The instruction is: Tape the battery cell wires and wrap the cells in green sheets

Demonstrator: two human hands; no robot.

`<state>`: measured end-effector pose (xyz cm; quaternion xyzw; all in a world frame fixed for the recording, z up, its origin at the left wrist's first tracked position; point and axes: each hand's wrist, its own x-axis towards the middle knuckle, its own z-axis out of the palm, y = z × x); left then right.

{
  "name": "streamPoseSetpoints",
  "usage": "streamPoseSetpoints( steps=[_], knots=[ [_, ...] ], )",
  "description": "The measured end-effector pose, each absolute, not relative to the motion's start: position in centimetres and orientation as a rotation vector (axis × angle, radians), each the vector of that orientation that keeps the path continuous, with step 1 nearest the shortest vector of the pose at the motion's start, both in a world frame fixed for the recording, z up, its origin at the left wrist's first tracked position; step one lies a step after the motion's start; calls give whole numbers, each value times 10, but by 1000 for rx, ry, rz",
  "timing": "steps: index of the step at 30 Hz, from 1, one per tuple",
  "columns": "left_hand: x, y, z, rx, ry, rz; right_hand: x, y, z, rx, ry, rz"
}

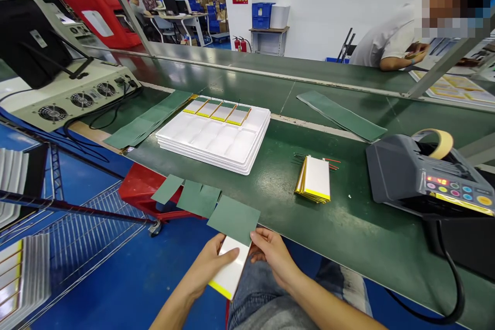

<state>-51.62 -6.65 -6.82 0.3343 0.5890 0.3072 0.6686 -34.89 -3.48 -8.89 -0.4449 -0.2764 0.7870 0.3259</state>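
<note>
Holding: a white pouch cell (230, 268) with a yellow-taped end, in both hands just off the counter (359, 237) near edge.
Left hand (209, 268): half closed, thumb across the cell's face, gripping its left side.
Right hand (273, 258): half closed, gripping the cell's right side, close under a green sheet (234, 219).
Green sheet: over the cell's far end, reaching onto the counter's near edge.
Near edge: two green squares (198, 198) lying just left of the sheet, one more (167, 189) at the counter's corner.
Mid-counter: a cell stack (315, 180), red and black wires trailing.
Far left: a white tray stack (212, 139), four wired cells (216, 112) in its top row, green strips (147, 118) beside it.
Right end: a tape dispenser (423, 175).
Far side: a co-worker (386, 41) leaning over the next counter.
</note>
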Motion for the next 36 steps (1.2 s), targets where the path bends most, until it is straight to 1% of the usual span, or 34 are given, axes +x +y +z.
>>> streamPoseSetpoints(
  steps=[7, 16, 21, 25, 26, 28, 32, 34, 36],
  knots=[
    [-514, -65, -61, 730, 1355, 681, -357, -36, -90, -1222, -745, 1964],
    [-510, -55, -68, 711, 1520, 570, -358, -33, -86, -1257, -755, 1933],
    [-502, -68, -43, 777, 1497, 604, -350, -42, -66, -1236, -766, 1941],
    [-507, -84, -18, 1038, 1437, 630, -326, -49, -40, -957, -1019, 2062],
    [-507, -86, -13, 1114, 1445, 624, -317, -46, -33, -888, -1108, 2051],
    [-503, -84, -8, 1230, 1469, 589, -299, -37, -21, -879, -1279, 1889],
    [-480, -69, -5, 1370, 1448, 523, -264, -17, -2, -1059, -1517, 1435],
    [-464, -60, -3, 1418, 1436, 467, -248, -12, 5, -1131, -1582, 1352],
    [-448, -55, 0, 1487, 1434, 373, -235, -11, 6, -1194, -1598, 1348]
  ],
)
